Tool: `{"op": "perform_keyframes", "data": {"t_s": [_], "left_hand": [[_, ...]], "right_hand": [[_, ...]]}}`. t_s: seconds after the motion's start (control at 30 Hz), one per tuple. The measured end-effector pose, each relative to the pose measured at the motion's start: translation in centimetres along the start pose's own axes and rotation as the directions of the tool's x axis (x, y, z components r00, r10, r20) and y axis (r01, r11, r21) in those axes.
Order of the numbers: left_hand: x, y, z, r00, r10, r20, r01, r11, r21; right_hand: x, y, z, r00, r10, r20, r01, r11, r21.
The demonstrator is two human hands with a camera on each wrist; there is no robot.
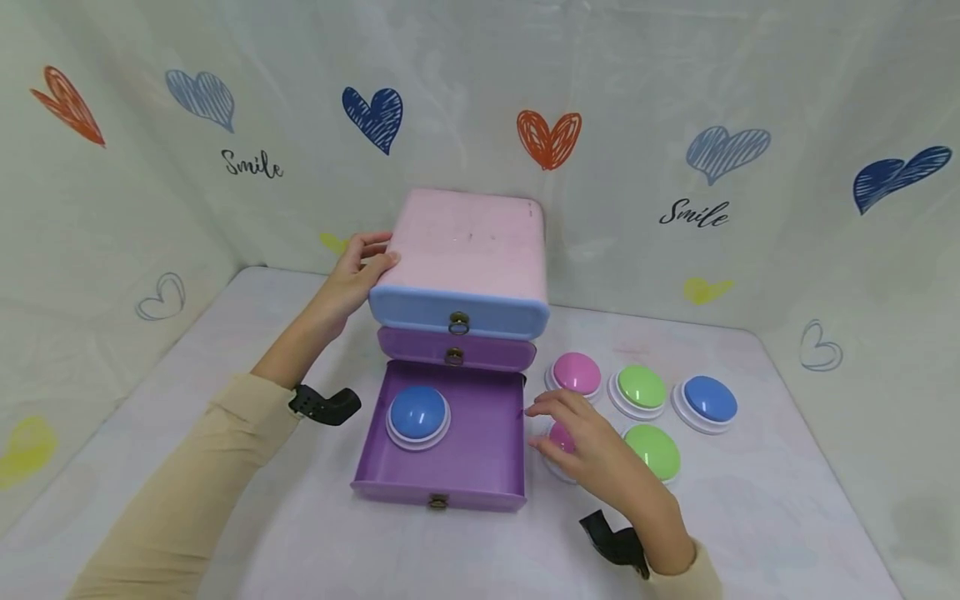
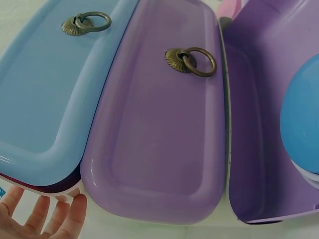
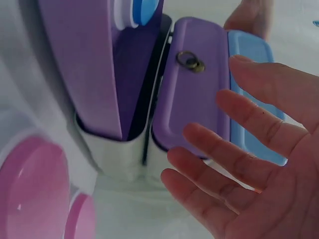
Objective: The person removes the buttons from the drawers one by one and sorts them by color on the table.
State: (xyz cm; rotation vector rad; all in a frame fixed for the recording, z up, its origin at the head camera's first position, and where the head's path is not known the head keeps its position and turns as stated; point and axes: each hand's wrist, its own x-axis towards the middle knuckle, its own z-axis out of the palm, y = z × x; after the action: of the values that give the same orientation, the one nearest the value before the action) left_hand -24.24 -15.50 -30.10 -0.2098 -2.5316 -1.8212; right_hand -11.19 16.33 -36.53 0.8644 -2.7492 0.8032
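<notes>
A small drawer cabinet [image 1: 468, 242] with a pink top stands at the table's middle. Its blue top drawer [image 1: 420, 308] and purple middle drawer [image 1: 495, 352] are closed. The purple bottom drawer [image 1: 480, 467] is pulled out, with a blue push button [image 1: 417, 412] on a white base lying in its left half. My left hand [image 1: 360, 275] rests against the cabinet's left side, thumb at the pink top's edge, fingers extended. My right hand [image 1: 592, 446] hovers with spread fingers beside the open drawer's right wall, holding nothing and partly covering a pink button [image 1: 561, 437].
Right of the cabinet, on the white table [image 1: 780, 500], sit another pink button [image 1: 577, 372], two green buttons [image 1: 642, 387] and a blue button [image 1: 710, 398]. Brass ring pulls [image 2: 197, 62] jut from the drawer fronts. A white curtain [image 1: 622, 67] with printed hearts hangs behind.
</notes>
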Motion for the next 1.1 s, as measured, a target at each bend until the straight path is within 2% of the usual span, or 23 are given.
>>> {"op": "perform_keyframes", "data": {"t_s": [0.33,0.5,1.1], "left_hand": [[0.0,0.1,0.1,1.000,0.000,0.001,0.000,1.000,0.000],[-0.1,0.1,0.0,1.000,-0.002,0.002,0.002,1.000,0.002],[-0.1,0.0,0.0,1.000,0.005,0.002,-0.005,1.000,-0.003]], "right_hand": [[2.1,-2.2,1.8,0.992,0.006,0.122,-0.006,1.000,0.003],[2.9,-3.0,2.6,0.987,-0.022,0.157,0.019,1.000,0.021],[5.2,-4.8,5.8,0.968,-0.014,0.251,-0.001,0.998,0.060]]}}
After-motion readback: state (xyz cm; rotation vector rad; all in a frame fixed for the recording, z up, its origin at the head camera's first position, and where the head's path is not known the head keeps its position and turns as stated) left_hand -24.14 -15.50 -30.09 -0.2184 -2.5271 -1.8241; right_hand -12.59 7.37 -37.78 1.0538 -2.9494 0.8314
